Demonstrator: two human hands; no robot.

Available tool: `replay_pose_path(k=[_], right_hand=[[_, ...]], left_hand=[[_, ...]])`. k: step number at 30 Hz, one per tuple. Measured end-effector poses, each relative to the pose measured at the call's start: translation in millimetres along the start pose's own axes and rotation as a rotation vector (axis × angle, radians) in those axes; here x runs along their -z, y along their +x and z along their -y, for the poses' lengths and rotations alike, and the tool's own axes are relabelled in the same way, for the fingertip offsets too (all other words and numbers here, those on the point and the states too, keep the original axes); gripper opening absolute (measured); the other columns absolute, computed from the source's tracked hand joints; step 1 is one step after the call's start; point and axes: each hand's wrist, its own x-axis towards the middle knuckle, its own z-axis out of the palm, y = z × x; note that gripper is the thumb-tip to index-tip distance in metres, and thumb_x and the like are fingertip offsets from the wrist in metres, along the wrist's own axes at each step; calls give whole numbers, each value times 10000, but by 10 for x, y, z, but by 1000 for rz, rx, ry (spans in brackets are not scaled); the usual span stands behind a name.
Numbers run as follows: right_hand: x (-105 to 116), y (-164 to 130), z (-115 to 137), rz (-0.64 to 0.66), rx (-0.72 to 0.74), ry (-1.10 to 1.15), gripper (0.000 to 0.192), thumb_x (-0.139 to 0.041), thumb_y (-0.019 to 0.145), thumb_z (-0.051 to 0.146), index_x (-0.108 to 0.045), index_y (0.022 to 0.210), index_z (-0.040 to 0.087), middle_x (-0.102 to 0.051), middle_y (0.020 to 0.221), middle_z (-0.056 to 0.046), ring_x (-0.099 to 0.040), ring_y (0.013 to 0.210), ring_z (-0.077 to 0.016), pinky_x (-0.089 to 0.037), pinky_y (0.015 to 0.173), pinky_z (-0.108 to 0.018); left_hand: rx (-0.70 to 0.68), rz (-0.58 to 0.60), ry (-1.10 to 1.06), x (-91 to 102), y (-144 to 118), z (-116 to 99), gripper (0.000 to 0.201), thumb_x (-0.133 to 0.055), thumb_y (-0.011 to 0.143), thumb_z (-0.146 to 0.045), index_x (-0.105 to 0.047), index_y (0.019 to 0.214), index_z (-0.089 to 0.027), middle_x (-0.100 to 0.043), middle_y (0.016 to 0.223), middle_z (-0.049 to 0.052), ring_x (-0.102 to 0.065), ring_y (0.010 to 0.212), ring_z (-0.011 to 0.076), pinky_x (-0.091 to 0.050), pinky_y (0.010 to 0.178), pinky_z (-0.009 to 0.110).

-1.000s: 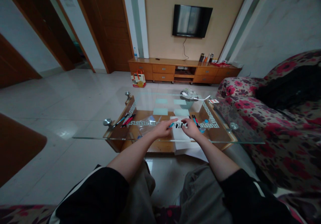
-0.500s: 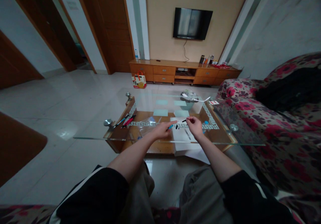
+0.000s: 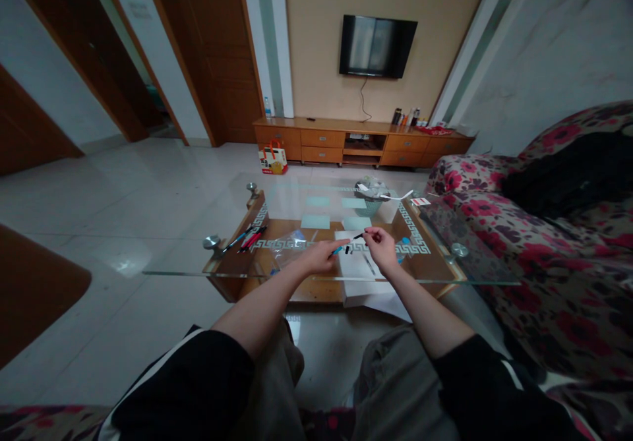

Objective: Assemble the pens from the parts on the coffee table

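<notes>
- My left hand (image 3: 321, 256) is over the near part of the glass coffee-table surface (image 3: 188, 263), fingers curled together around a thin blue pen (image 3: 338, 250), whose tip points to the right.
- My right hand (image 3: 383, 248) is just beside it, a little higher, and its thumb and first fingers are pinched on a small black pen cap (image 3: 358, 235). The cap points to the left, toward the pen.
- The tip of the blue pen and the black cap are near to each other but I see a small gap between them; they do not touch.
- Under both hands lies a white sheet of paper (image 3: 363, 271) on the surface. Some small dark pieces (image 3: 348, 250) lie on it, just beside the pen tip; they are too small for me to say what they are.
- At the left corner of the surface there is a small group of blue and red pens (image 3: 246, 238), well apart from my hands.
- Between this group and my left hand lies a clear plastic bag (image 3: 291, 240), flat on the glass.
- At the far side of the surface stands a small round basket with papers in it (image 3: 370, 197).
- On the right there is a sofa with red flower pattern (image 3: 544, 256), with a dark cloth on its back.
- On the far wall hangs a black television (image 3: 378, 45) over a long wooden cabinet (image 3: 361, 140).
</notes>
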Motion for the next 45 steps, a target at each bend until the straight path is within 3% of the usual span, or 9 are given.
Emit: replay_pose_path(k=[7,14,20,23,27,32,39,45], right_hand=[[40,24,-9,-67,8,35,378,-685,784,438,-666,1026,148,-696,861,-79,-640,765,-199,-529,716,-327],[5,-36,70,51,26,-15,331,-688,777,425,-677,976,161,-695,839,-65,-634,741,-190,-516,689,-306],[-21,-76,76,209,-13,8,406,-693,767,402,-650,1091,160,-674,734,-15,-626,683,-172,-497,651,-286],[-32,-100,73,258,25,-23,348,-699,772,403,-684,1022,162,-685,757,-21,-632,704,-168,-504,690,-298],[-49,-118,91,287,76,-78,295,-694,784,441,-708,907,173,-694,786,-37,-630,718,-175,-504,707,-318],[-63,-144,156,324,98,-70,313,-698,788,478,-708,897,184,-697,770,-36,-633,709,-181,-509,691,-322],[-103,-176,177,319,111,-80,354,-705,784,516,-713,898,181,-700,770,-39,-629,703,-187,-512,679,-329],[-145,-182,139,323,85,-69,332,-715,780,499,-714,886,184,-702,777,-39,-628,705,-186,-507,697,-329]], left_hand=[[10,9,32,-17,-5,7,668,-544,862,-168,-409,1503,-302,-691,1190,59,-658,912,188,-503,820,263],[-8,2,27,-12,-1,9,664,-536,876,-176,-389,1505,-333,-649,1297,46,-640,1084,206,-497,920,294],[-8,-21,14,-59,9,22,655,-547,868,-177,-404,1492,-312,-639,1314,59,-634,1113,211,-496,955,309],[-22,-27,4,-73,18,40,595,-542,870,-181,-463,1447,-298,-646,1290,63,-628,1122,213,-495,968,319],[-30,-28,5,-76,9,74,521,-523,866,-159,-542,1373,-280,-660,1241,61,-633,1101,211,-501,967,323],[-42,-61,-12,-97,-14,112,611,-510,846,-112,-474,1436,-264,-616,1329,80,-609,1160,217,-488,1004,347],[-13,-51,5,-45,-39,83,434,-499,829,-108,-610,1230,-233,-682,1149,66,-643,1017,216,-516,907,334],[-8,-41,22,9,-51,63,414,-515,833,-108,-636,1212,-225,-689,1133,74,-632,1038,227,-501,930,329]])
